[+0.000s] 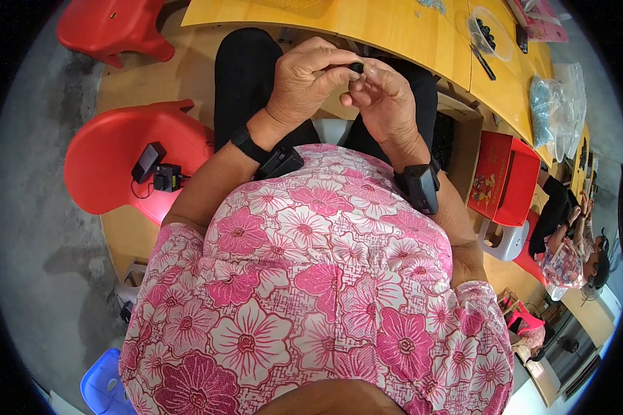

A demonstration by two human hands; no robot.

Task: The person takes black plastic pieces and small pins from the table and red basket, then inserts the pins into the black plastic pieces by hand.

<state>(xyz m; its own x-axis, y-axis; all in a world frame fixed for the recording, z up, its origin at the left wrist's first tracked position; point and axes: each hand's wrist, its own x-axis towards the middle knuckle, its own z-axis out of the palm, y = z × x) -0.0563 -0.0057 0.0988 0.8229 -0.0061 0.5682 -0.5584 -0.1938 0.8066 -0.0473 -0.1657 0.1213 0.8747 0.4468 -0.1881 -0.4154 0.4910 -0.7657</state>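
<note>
Above my lap, close to the table's near edge, my left hand (307, 77) pinches a small black round piece (356, 68) between thumb and forefinger. My right hand (386, 98) meets it from the other side, its fingers curled and its fingertips at the piece. Whether those right fingertips also grip something tiny is too small to tell. Each wrist carries a strapped black device.
Ahead stands a yellow table (394, 34), bearing a clear bowl (490, 34) of black pieces, a black pen (483, 63) and clear plastic bags (559, 111). A red box (502, 180) sits at right, a red chair (131, 155) at left. Other people sit far right.
</note>
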